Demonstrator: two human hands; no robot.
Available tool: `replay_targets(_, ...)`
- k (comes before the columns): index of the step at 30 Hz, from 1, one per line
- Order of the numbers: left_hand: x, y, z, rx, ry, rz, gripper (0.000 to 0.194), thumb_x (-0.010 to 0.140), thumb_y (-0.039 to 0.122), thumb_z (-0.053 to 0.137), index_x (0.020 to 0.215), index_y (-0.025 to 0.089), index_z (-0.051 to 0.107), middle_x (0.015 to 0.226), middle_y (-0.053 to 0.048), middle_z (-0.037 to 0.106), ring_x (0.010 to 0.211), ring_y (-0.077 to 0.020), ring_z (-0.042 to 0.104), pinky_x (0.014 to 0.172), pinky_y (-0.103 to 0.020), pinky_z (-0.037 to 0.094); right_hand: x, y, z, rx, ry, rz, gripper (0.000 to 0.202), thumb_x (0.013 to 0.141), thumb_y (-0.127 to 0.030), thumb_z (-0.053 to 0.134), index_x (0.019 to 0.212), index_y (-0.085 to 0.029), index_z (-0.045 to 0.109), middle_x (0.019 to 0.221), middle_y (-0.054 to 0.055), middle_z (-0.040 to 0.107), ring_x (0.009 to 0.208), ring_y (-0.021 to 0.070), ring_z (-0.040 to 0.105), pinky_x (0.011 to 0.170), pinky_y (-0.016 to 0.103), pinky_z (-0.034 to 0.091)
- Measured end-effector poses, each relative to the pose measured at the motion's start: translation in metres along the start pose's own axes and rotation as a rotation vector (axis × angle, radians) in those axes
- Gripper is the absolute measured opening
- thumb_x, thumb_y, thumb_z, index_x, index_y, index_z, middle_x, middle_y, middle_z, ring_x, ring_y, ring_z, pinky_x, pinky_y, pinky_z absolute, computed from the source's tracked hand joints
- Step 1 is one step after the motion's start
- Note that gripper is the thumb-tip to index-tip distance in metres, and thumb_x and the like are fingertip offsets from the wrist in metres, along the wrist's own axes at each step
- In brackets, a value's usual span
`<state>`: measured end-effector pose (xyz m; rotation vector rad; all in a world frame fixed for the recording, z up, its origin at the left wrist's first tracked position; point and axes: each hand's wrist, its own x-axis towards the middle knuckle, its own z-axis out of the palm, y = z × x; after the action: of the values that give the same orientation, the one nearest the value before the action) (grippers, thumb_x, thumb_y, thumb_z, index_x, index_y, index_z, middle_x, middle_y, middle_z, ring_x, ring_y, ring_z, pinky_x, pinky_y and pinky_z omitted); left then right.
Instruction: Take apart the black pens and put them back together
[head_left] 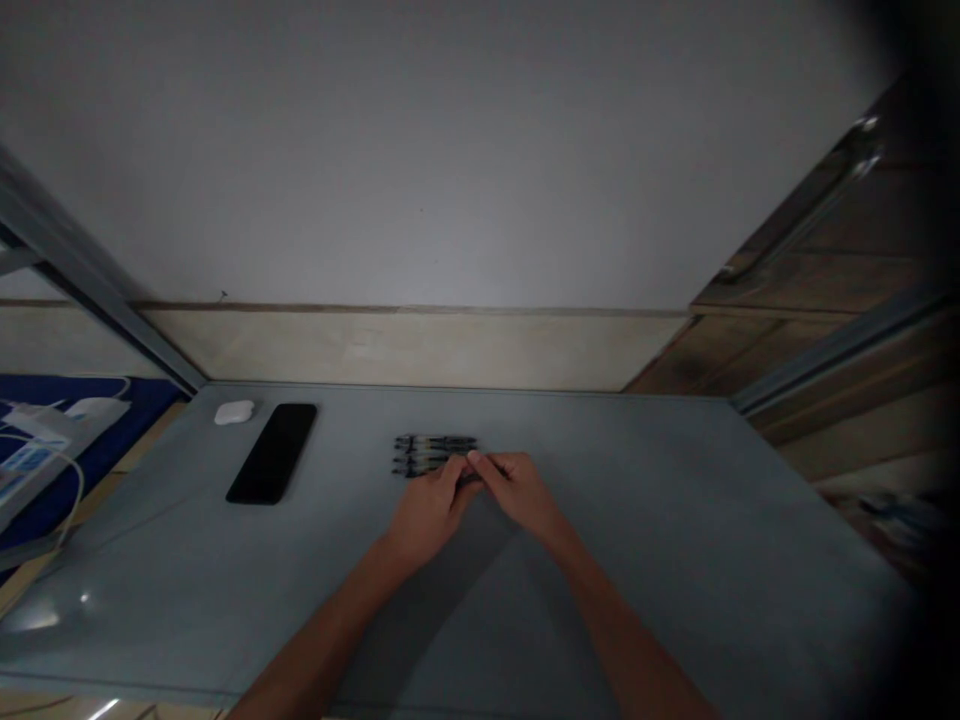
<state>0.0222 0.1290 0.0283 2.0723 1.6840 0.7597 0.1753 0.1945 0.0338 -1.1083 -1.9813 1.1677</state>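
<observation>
Several dark pens (427, 442) lie side by side in a row on the grey table. My left hand (429, 505) is closed at the near right side of the row, covering part of the nearest pens. Against it, my right hand (519, 485) is also closed, and the thumbs and fingertips of both hands meet. Between the fingertips a bit of a slim dark pen (472, 478) shows; most of it is hidden by the fingers.
A black phone (272, 453) lies left of the pens, with a white earbud case (234, 412) behind it. Metal posts (150, 335) flank the grey table (637, 520). At far left a white power strip (45, 450) with cables rests on blue cloth. A pale wall stands behind.
</observation>
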Motion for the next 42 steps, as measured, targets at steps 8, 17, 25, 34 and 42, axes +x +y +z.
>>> replay_targets(8, 0.002, 0.002, -0.002, -0.054, 0.038, -0.004, 0.037, 0.102, 0.035, 0.022, 0.09, 0.019, 0.054, 0.084, -0.005, 0.067, 0.075, -0.0182, 0.065, 0.069, -0.029, 0.047, 0.001, 0.002, 0.0, 0.064, 0.002, -0.061, 0.035, 0.09, -0.044, 0.052, 0.066, -0.019, 0.056, 0.062, -0.002, 0.051, 0.06, 0.0131, 0.049, 0.055, 0.023, 0.035)
replay_targets(17, 0.001, 0.006, -0.003, -0.112, 0.009, -0.028, 0.022, 0.099, 0.035, 0.038, 0.1, 0.02, 0.053, 0.086, -0.004, 0.068, 0.074, -0.0177, 0.065, 0.067, -0.027, 0.045, 0.0, -0.003, -0.001, 0.041, -0.017, 0.008, 0.048, 0.092, -0.051, 0.046, 0.057, -0.019, 0.054, 0.053, -0.002, 0.046, 0.051, 0.0127, 0.044, 0.05, 0.025, 0.031)
replay_targets(25, 0.004, 0.003, -0.004, -0.185, 0.055, -0.048, 0.035, 0.101, 0.034, 0.03, 0.083, 0.019, 0.056, 0.074, -0.002, 0.063, 0.068, -0.0159, 0.06, 0.065, -0.026, 0.042, -0.003, -0.002, -0.002, 0.09, -0.043, -0.069, 0.031, 0.091, -0.041, 0.051, 0.069, -0.019, 0.054, 0.065, -0.002, 0.05, 0.061, 0.0122, 0.047, 0.055, 0.022, 0.034)
replay_targets(34, 0.005, 0.008, -0.007, -0.226, 0.036, -0.031, 0.034, 0.099, 0.034, 0.033, 0.082, 0.018, 0.058, 0.075, -0.003, 0.064, 0.068, -0.0148, 0.059, 0.066, -0.025, 0.042, -0.002, -0.003, 0.004, 0.051, 0.01, -0.014, 0.042, 0.091, -0.046, 0.046, 0.057, -0.02, 0.046, 0.055, -0.002, 0.041, 0.053, 0.0131, 0.04, 0.05, 0.025, 0.029)
replay_targets(42, 0.003, 0.009, -0.009, -0.223, -0.029, -0.014, 0.03, 0.097, 0.032, 0.038, 0.089, 0.017, 0.062, 0.081, -0.005, 0.068, 0.072, -0.0162, 0.062, 0.066, -0.025, 0.043, -0.003, -0.004, 0.002, 0.068, -0.013, -0.022, 0.039, 0.089, -0.045, 0.05, 0.061, -0.02, 0.048, 0.058, -0.003, 0.045, 0.055, 0.012, 0.043, 0.052, 0.023, 0.031)
